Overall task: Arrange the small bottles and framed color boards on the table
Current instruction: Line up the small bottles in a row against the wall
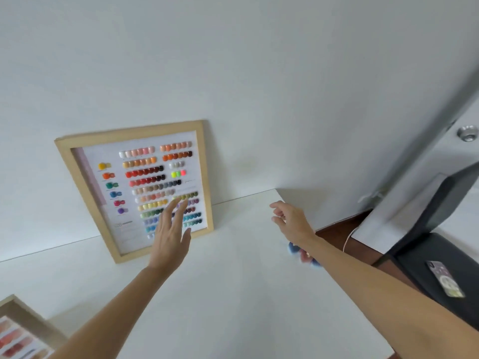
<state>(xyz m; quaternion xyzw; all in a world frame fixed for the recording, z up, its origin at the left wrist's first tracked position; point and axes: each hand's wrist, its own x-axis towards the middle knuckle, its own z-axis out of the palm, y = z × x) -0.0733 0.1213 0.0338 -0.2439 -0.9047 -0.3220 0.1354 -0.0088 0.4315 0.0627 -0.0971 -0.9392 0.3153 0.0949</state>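
A wooden-framed color board (134, 187) with rows of colored nail swatches leans upright against the white wall at the back of the white table (233, 294). My left hand (171, 234) is open, fingers spread, in front of the board's lower right part; touching or not, I cannot tell. My right hand (290, 218) hovers open near the table's far right corner, holding nothing. Small blurred bottles (298, 251), blue and reddish, show under my right forearm. A second framed color board (23, 330) with pink and red swatches lies at the lower left.
The table's right edge drops to a brown floor (337, 234). A black seat (440, 268) with a phone (444, 278) on it stands right of the table. A white cable (348, 237) hangs by the wall. A door with a metal knob (467, 133) is far right.
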